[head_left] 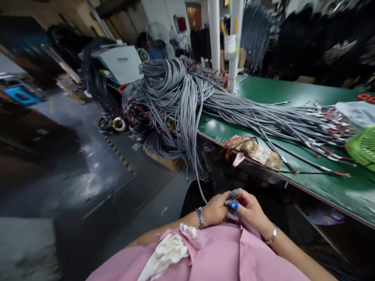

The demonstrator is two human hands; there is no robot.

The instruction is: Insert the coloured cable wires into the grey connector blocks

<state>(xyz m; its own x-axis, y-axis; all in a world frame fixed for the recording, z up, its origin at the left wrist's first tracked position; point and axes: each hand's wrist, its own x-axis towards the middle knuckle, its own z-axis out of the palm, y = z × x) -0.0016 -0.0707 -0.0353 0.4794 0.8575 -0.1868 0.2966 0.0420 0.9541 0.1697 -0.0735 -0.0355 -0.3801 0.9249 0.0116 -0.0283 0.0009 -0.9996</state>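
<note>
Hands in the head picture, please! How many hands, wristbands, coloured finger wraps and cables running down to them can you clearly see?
Hands: 2 (left hand, right hand)
Wristbands: 2 (left wristband, right wristband)
Finger wraps: 2 (blue wrap, grey wrap)
Cables running down to them: 1 (grey cable)
Total: 7

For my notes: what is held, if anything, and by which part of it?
The left hand seems to hold a grey cable; its gripped part is hidden. Whether the right hand holds anything cannot be told.
</note>
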